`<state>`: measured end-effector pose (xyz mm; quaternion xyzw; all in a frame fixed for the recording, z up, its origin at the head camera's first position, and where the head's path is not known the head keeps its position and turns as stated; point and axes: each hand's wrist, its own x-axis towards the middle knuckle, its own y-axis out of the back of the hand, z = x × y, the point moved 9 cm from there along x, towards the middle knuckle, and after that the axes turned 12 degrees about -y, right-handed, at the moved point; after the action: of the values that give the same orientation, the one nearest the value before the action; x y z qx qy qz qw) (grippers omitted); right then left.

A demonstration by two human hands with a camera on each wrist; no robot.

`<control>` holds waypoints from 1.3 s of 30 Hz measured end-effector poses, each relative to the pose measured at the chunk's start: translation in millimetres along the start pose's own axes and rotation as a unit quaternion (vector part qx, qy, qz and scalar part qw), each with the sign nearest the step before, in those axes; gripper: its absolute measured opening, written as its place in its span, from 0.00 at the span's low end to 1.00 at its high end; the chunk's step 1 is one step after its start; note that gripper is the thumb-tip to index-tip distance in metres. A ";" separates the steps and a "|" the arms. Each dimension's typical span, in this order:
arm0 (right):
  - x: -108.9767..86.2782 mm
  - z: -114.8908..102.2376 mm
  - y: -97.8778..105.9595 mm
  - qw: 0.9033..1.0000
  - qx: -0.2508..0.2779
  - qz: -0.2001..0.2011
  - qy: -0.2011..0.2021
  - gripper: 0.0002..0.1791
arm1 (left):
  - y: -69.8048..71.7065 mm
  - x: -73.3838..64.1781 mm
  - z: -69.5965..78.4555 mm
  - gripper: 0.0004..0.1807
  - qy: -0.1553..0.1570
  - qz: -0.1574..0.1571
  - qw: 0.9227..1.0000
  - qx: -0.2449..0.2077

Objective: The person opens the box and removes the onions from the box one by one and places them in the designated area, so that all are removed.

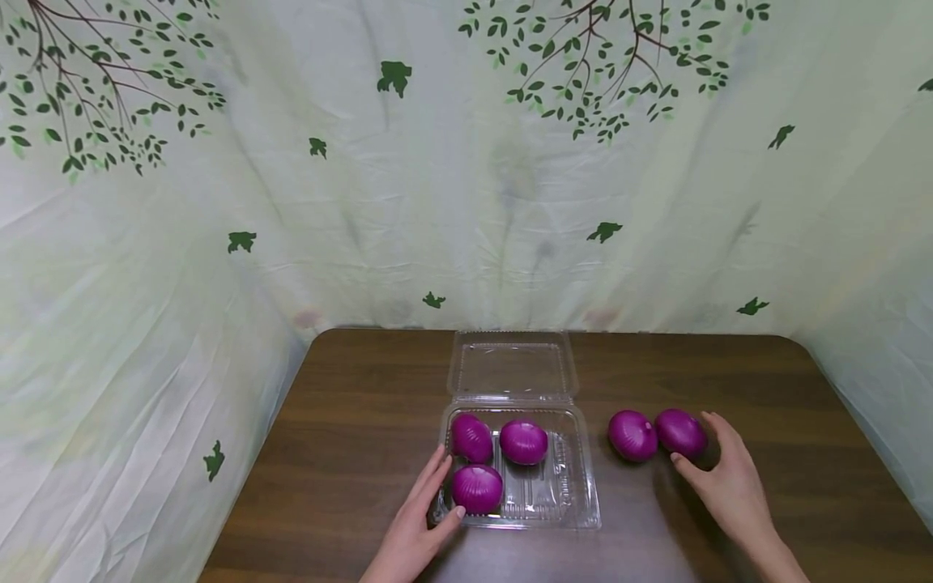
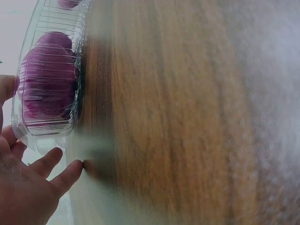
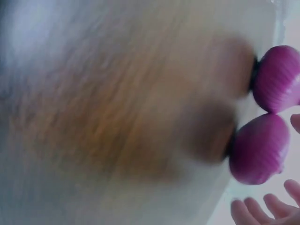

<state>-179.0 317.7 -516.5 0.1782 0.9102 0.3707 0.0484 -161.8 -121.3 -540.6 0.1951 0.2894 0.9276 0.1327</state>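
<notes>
Three purple-red onions sit in a clear plastic clamshell container (image 1: 535, 518): one at the back left (image 1: 471, 438), one at the back middle (image 1: 523, 442) and one at the front left (image 1: 477, 488). My left hand (image 1: 417, 518) rests at the container's front-left corner, fingers spread along its left side and thumb at the front rim. To the right, two more onions lie side by side on the table. My right hand (image 1: 732, 478) reaches around the outer onion (image 3: 260, 149), thumb and fingers spread; the right wrist view shows its fingertips apart from that onion. The inner onion (image 1: 632, 436) touches its neighbour.
The container's clear lid (image 1: 513, 368) lies folded back, flat toward the rear of the brown wooden table (image 1: 364, 421). A pale cloth with printed leaves and branches (image 1: 452, 186) hangs behind the table and along both sides.
</notes>
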 end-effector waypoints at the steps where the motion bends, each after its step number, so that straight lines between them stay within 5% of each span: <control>1: -2.2 -3.2 2.2 1.000 0.004 0.011 0.007 0.42 | -0.1 -0.4 -0.7 0.37 0.004 -0.001 1.000 -0.001; 14: -36.1 -63.6 1.0 0.985 0.059 0.100 0.130 0.32 | -1.0 -1.0 -3.2 0.39 0.013 -0.005 1.000 -0.016; 31: -69.8 -116.6 -53.5 0.973 0.126 0.055 0.184 0.29 | 0.8 -1.5 -0.7 0.38 -0.005 0.010 1.000 0.002; 39: -72.6 -138.1 -83.8 0.966 0.139 -0.009 0.220 0.28 | 1.5 -1.7 0.0 0.37 -0.003 0.009 1.000 -0.001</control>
<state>-165.9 145.3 -478.2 0.0889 0.9425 0.2706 -0.1748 -160.5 -123.1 -540.2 0.2002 0.2863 0.9286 0.1251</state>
